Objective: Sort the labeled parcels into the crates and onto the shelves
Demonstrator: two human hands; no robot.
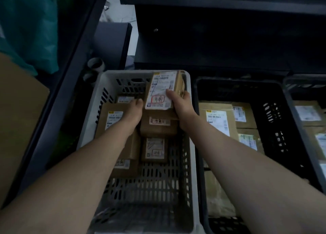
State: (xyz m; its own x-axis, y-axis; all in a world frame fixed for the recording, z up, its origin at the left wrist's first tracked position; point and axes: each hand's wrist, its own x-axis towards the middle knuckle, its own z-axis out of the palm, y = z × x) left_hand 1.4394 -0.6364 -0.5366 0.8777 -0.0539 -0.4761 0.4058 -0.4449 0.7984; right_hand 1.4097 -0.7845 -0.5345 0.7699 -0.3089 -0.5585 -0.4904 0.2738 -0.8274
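Observation:
My right hand grips a small cardboard parcel with a white shipping label, thumb on the label, held above the far right part of the white slotted crate. My left hand reaches into the same crate and rests on the brown parcels beside it, its fingers hidden behind the held parcel. Under the held parcel lies another labeled parcel, with one more nearer to me. A larger brown parcel lies at the crate's left side.
A black crate with several labeled parcels stands to the right, and a grey crate with more parcels at the far right. Dark shelving runs behind. A big cardboard box and a teal bag sit left.

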